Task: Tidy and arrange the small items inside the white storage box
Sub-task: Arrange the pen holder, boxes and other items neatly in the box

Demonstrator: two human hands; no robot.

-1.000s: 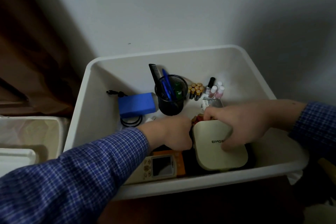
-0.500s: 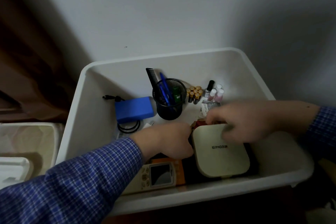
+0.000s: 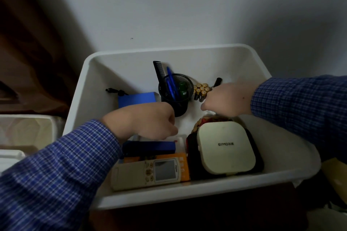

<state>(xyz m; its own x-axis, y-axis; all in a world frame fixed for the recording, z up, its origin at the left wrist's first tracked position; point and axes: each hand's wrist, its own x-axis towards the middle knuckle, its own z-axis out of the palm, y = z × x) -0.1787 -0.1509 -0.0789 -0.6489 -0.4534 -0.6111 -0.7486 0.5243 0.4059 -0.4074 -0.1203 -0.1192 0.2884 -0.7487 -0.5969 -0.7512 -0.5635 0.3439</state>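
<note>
The white storage box (image 3: 169, 50) holds a black mesh pen cup (image 3: 176, 97) with a comb (image 3: 158, 69) and blue pens. Beside the cup stands a cluster of batteries (image 3: 201, 90). Further left lies a blue box (image 3: 137, 99). A beige square case (image 3: 225, 148) lies on a dark item at the front right. A remote control (image 3: 148, 172), an orange box (image 3: 183, 163) and a dark blue box (image 3: 150, 147) lie at the front. My left hand (image 3: 150, 120) is curled in a fist above the dark blue box. My right hand (image 3: 227, 99) reaches down just right of the batteries, its fingertips hidden.
A black bottle cap (image 3: 217, 81) shows behind my right hand. A second pale bin (image 3: 26, 131) stands to the left of the box. A white wall rises behind, with a dark brown curtain (image 3: 28, 52) at the left.
My right hand left the beige case and moved back toward the batteries and small bottles. My left hand drew away from the case to the left. The view shifted slightly.
</note>
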